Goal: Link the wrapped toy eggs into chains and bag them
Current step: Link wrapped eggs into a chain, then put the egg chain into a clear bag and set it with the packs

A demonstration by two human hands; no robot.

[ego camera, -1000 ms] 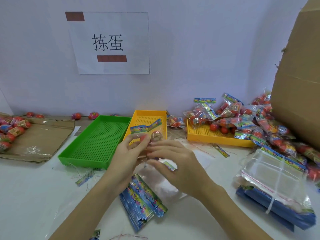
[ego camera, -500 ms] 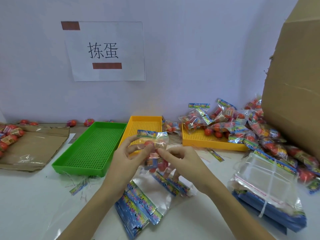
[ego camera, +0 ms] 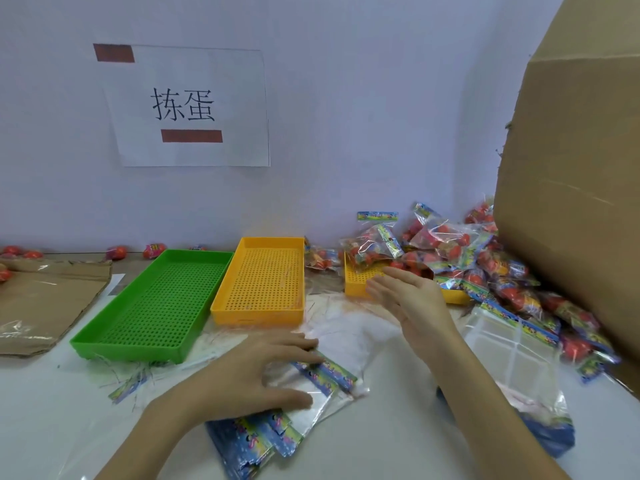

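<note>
The left hand (ego camera: 252, 372) lay flat on slippery, flimsy bags (ego camera: 325, 372); the right hand (ego camera: 412, 306) hovered open, empty. Their stiffer printed headers looked best to pinch.

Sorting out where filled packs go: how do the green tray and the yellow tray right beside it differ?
The green tray is longer and reaches nearer the person; the yellow tray is shorter. The green tray sits left, angled; the yellow tray sits squarer. Both are perforated, shallow, rectangular and hold no packs.

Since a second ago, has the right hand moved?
Yes. The right hand has let go of the egg bag and swung right, now open beside the far yellow tray, away from the left hand.
</note>
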